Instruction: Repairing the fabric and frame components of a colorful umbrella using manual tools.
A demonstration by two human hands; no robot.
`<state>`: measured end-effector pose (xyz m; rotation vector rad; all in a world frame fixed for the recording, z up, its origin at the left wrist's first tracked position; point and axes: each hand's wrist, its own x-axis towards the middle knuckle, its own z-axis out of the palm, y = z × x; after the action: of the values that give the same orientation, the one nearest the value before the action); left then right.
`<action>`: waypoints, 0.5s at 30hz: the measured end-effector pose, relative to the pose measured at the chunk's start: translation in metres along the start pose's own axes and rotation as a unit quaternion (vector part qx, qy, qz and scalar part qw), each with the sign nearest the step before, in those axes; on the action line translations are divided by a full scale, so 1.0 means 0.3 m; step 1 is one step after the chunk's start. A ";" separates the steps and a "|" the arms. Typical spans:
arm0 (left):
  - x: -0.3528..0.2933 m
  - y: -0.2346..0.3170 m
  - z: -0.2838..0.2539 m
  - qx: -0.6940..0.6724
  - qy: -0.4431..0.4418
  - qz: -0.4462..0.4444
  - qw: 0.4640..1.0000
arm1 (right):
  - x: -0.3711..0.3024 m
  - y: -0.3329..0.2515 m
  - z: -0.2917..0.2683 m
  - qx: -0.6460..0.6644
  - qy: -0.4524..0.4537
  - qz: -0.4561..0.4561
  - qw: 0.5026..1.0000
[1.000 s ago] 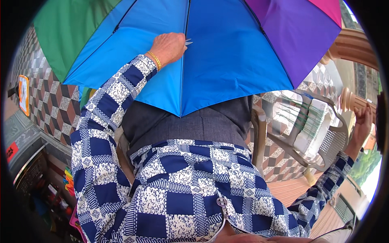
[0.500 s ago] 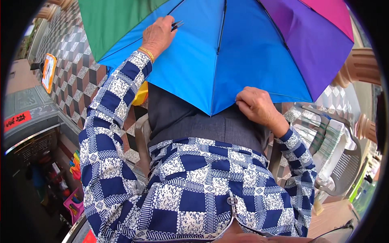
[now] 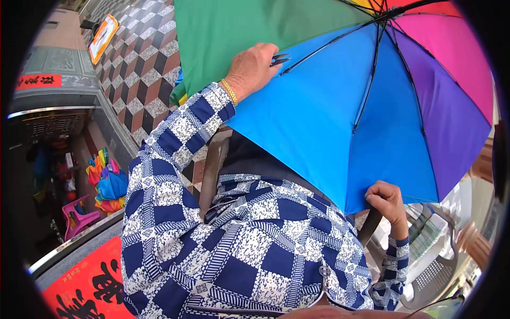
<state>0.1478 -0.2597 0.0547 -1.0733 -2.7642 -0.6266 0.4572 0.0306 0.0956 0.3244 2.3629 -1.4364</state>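
Left hand [image 3: 255, 69] closed on a rib tip at the edge of the open rainbow umbrella [image 3: 340, 106], fingers curled together. Right hand [image 3: 387, 199] fisted on the blue panel's lower rim; the canopy spreads over the lap.

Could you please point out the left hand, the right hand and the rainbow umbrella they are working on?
left hand [image 3: 254, 69], head view, on the back of the hand at a rib.
right hand [image 3: 387, 198], head view, on the knuckles at the canopy edge.
rainbow umbrella [image 3: 319, 117], head view, on the blue panel.
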 end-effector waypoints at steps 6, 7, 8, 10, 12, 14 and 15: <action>-0.115 -0.020 -0.212 -0.156 0.172 -0.061 0.971 | 0.119 -0.101 0.003 0.035 -0.016 -0.024 0.999; -0.146 -0.042 -0.249 -0.156 0.220 -0.083 0.959 | 0.156 -0.134 -0.002 0.010 -0.045 -0.048 0.998; -0.181 -0.080 -0.266 -0.152 0.221 -0.084 0.960 | 0.191 -0.165 -0.003 -0.014 -0.074 -0.072 0.995; -0.278 -0.163 -0.272 -0.232 0.302 -0.190 0.905 | 0.265 -0.236 0.011 -0.029 -0.108 -0.108 0.988; -0.354 -0.218 -0.213 -0.282 0.306 -0.210 0.885 | 0.315 -0.291 0.036 -0.049 -0.127 -0.136 0.981; -0.401 -0.211 -0.195 -0.327 0.304 -0.234 0.864 | 0.356 -0.329 0.072 -0.067 -0.153 -0.198 0.966; -0.418 -0.188 -0.180 -0.348 0.280 -0.272 0.852 | 0.376 -0.342 0.086 -0.077 -0.166 -0.227 0.957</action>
<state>0.2010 -0.3976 0.0538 -0.0433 -2.2910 -1.7711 0.3211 -0.0382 0.1209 -0.4959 2.3302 -1.3426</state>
